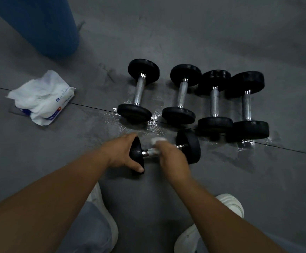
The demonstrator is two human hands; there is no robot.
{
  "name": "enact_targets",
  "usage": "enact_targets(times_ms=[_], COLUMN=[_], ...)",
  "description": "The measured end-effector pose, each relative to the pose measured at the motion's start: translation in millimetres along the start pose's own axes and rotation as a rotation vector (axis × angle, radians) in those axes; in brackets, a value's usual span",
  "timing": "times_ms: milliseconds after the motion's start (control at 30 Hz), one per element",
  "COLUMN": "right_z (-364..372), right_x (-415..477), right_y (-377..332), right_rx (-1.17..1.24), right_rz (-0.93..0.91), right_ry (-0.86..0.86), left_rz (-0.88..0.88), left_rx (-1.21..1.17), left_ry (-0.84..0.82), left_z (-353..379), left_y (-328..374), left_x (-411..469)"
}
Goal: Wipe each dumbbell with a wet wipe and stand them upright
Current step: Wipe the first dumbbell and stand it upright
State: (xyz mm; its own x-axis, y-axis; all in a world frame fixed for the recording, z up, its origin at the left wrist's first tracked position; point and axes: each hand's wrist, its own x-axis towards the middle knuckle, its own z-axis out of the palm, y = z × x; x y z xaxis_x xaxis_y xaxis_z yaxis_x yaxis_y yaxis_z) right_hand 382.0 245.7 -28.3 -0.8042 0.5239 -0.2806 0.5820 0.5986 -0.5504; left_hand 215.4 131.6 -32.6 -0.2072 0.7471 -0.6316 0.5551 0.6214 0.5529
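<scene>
- Five dumbbells: four in a far row, one near.
- One wipe on the near dumbbell.
- One wipe pack, far left.
- Two hands.
- Two shoes.

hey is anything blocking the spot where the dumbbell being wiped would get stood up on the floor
Nothing visible does. The dumbbell lies on its side in both hands, with bare floor just in front of it. The four other dumbbells lie in a row beyond it, close to its far weight.
</scene>
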Motion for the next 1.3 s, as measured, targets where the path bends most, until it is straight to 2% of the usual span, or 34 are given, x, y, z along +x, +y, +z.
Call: enact_targets(times_ms=[33, 67, 133, 200, 233, 300, 400, 433, 467, 500, 533, 567, 600, 633, 667, 733, 767, 833, 933, 1000, 1067, 1167, 1233, 1300], right_z=[1.4, 4.6, 10.5, 5.5, 5.3, 11.8, 12.0, 8.3, 9.7, 12.8, 20.3, 24.8, 30.9, 33.6, 33.7, 22.8, 17.1, 14.1, 16.1, 19.3, 29.7, 47.3, 49.4, 44.9], right_x=[0.5, -2.7, -12.1, -11.7, -10.9, -9.0, -12.1, -15.2, -19.3, -22.6, -26.2, -28.0, -24.4, -17.3, -6.7, 9.8, 12.7, 8.1, -11.4, -4.9, 7.4, 10.2, -1.9, -3.8], right_y=[4.1, 3.7, 2.6, 3.7, 6.3, 3.4, -14.4, -20.0, -20.8, -20.2, -17.0, -18.5, -16.2, -11.3, -4.3, -3.4, -7.7, -12.1, -2.8, 4.4, 2.9, -21.9, -25.3, -15.0], right_rx=[-0.044, -0.118, -0.153, -0.043, -0.007, -0.098, 0.066, 0.104, 0.206, 0.418, 0.683, 1.016, 1.362, 1.631, 1.793, 1.94, 1.92, 1.712, 1.466, 1.545, 1.662, 1.736, 1.623, 1.585], right_rz=[-0.001, -0.038, -0.157, -0.014, 0.08, 0.059, -0.068, -0.054, 0.044, 0.247, 0.545, 0.856, 1.086, 1.213, 1.256, 1.201, 1.167, 1.092, 1.084, 1.155, 1.127, 1.076, 1.024, 1.047], right_ry=[0.063, 0.054, -0.069, -0.104, -0.03, 0.069, -0.116, -0.121, -0.018, 0.146, 0.304, 0.383, 0.391, 0.384, 0.365, 0.311, 0.275, 0.217, 0.156, 0.224, 0.308, 0.165, 0.057, 0.101], left_rz=[-0.002, -0.003, -0.004, -0.004, -0.006, -0.014, -0.021, -0.027, -0.033, -0.038, -0.042, -0.044, -0.047, -0.048, -0.046, -0.037, -0.035, -0.042, -0.027, -0.028, -0.036, -0.053, -0.054, -0.063], left_rx=[0.011, 0.02, 0.039, 0.046, 0.039, 0.021, 0.007, 0.0, -0.007, -0.011, -0.014, -0.016, -0.019, -0.026, -0.03, -0.028, -0.03, -0.054, -0.055, -0.057, -0.046, -0.053, -0.068, -0.072], left_ry=[-0.009, -0.017, -0.024, -0.024, -0.027, -0.034, -0.041, -0.046, -0.051, -0.054, -0.056, -0.053, -0.049, -0.045, -0.043, -0.038, -0.033, -0.038, -0.046, -0.035, -0.026, -0.023, -0.033, -0.035], left_z=[-3.1, -5.3, -6.7, -6.1, -5.8, -6.6, -5.3, -4.9, -5.0, -5.6, -5.7, -5.6, -5.3, -4.1, -2.3, 0.0, -0.3, -2.2, -2.9, -1.9, 0.3, 1.6, 2.4, 1.7], left_y=[-0.1, 0.2, 1.4, 1.4, 1.7, 1.4, 2.7, 3.0, 3.2, 2.9, 2.4, 1.9, 0.9, 0.0, -0.4, -0.4, -1.1, -3.1, -2.7, -2.0, -0.2, 0.0, -0.2, -0.4], left_x=[1.1, 1.5, 1.9, 2.4, 2.4, 2.6, 1.3, 0.7, 0.0, -0.3, -0.4, -0.1, 0.6, 1.4, 2.2, 2.4, 2.8, 4.2, 5.1, 5.4, 3.7, 2.2, 2.6, 2.0])
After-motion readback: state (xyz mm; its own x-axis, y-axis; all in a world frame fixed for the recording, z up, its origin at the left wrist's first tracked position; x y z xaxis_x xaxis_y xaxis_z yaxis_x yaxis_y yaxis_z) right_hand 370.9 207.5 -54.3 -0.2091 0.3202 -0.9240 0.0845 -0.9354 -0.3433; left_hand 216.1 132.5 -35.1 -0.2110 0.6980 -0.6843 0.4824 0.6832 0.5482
